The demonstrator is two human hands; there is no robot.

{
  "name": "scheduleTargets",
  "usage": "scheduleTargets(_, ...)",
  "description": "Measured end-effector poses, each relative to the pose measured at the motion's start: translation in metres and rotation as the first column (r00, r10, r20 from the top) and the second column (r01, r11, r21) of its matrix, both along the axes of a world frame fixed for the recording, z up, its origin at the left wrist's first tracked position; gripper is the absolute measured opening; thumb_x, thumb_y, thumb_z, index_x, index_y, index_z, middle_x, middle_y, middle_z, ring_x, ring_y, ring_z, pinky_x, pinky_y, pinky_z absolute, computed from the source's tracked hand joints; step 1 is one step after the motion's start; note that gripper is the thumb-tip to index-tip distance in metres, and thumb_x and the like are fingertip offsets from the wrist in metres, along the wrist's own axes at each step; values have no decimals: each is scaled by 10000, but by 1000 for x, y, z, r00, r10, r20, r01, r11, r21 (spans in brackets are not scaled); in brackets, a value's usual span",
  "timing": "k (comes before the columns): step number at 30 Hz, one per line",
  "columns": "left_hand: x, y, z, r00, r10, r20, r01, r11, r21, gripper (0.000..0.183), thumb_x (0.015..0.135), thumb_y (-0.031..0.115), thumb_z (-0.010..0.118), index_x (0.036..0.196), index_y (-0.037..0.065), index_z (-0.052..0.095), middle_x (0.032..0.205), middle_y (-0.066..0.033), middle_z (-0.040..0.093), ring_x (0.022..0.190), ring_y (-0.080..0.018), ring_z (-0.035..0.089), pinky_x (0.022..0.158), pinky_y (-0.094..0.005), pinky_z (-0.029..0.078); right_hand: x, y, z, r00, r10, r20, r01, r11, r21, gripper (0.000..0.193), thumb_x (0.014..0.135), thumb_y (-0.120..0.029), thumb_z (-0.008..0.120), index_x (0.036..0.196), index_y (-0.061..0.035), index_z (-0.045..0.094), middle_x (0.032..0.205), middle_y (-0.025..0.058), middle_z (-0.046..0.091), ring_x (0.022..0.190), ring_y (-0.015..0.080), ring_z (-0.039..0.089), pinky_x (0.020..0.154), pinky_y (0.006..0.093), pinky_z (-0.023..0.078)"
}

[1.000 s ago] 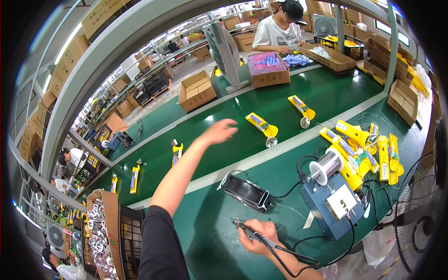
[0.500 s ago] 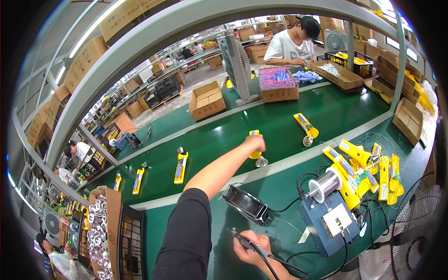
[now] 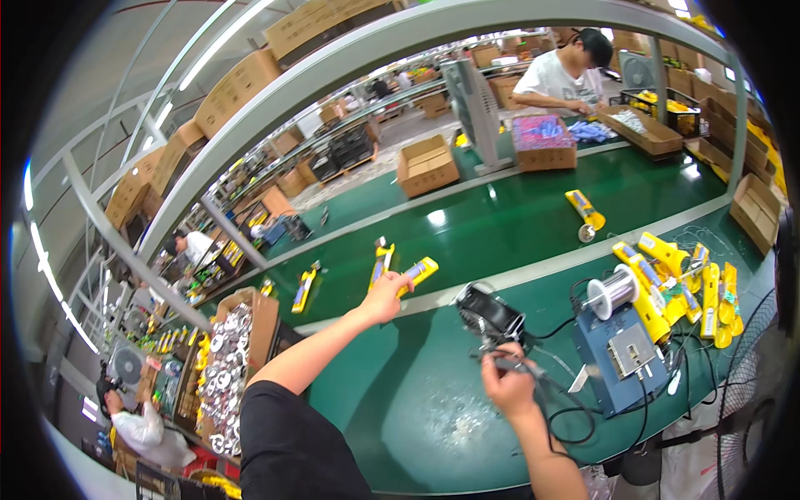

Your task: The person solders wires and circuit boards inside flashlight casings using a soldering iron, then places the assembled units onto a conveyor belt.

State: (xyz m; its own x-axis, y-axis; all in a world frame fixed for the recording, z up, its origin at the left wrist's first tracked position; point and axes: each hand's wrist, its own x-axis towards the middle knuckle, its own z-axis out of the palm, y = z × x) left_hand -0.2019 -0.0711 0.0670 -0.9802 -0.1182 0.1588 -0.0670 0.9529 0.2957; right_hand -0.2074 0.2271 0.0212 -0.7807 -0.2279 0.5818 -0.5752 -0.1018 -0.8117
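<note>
My left hand (image 3: 386, 297) reaches out over the green conveyor belt (image 3: 500, 225) and grips a yellow gadget (image 3: 417, 272) by its near end. My right hand (image 3: 507, 385) is closed around a soldering iron handle (image 3: 510, 363) with a black cable, held above the green bench just in front of a black holder (image 3: 489, 313). A blue soldering station (image 3: 621, 354) with a solder wire spool (image 3: 610, 292) stands to the right of that hand.
More yellow gadgets lie on the belt (image 3: 382, 262) (image 3: 585, 210), and several are piled at the bench's right (image 3: 692, 283). Cardboard boxes (image 3: 427, 164) (image 3: 543, 143) sit beyond the belt. A person in a white shirt (image 3: 560, 79) works opposite. A box of metal parts (image 3: 229, 354) stands at my left.
My left hand took hold of a yellow gadget on the belt and drew it leftward and closer to me. My right hand lifted the soldering iron up toward the black holder.
</note>
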Motion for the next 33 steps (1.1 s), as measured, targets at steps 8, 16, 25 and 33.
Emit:
scheduleTargets(8,144,67,-25,892,-416,178,395,908,142,190,669,-61,524,793,81,510,1097,-137,449,1046,-309,423,868,-386,359,-9,1,-3,993,-108,40,112,981,-159,99,738,-40,577,709,36,521,717,42,488,503,42,413,425,188,311)
scheduleTargets(16,173,114,-33,959,-284,10,283,957,59,174,685,10,546,824,71,462,1064,-88,484,990,-260,449,795,-389,371,-4,-6,-3,996,-84,-37,80,992,-102,74,746,-56,567,730,-7,514,644,-1,491,508,42,382,451,190,302)
scheduleTargets(25,148,117,-8,732,-624,274,656,754,-37,399,625,-50,576,985,116,534,1109,-77,474,1106,-266,409,904,-374,366,-2,-6,-6,996,-75,-57,67,989,-131,77,753,-53,571,752,-8,509,611,-24,486,493,8,373,430,157,294)
scheduleTargets(33,176,130,-33,975,-218,-41,221,971,91,414,678,22,565,1078,82,475,1252,-170,330,1139,-347,362,935,-391,342,-10,-7,-16,994,-22,105,48,965,-257,100,752,-68,580,737,-18,495,623,-27,465,490,10,347,433,164,279)
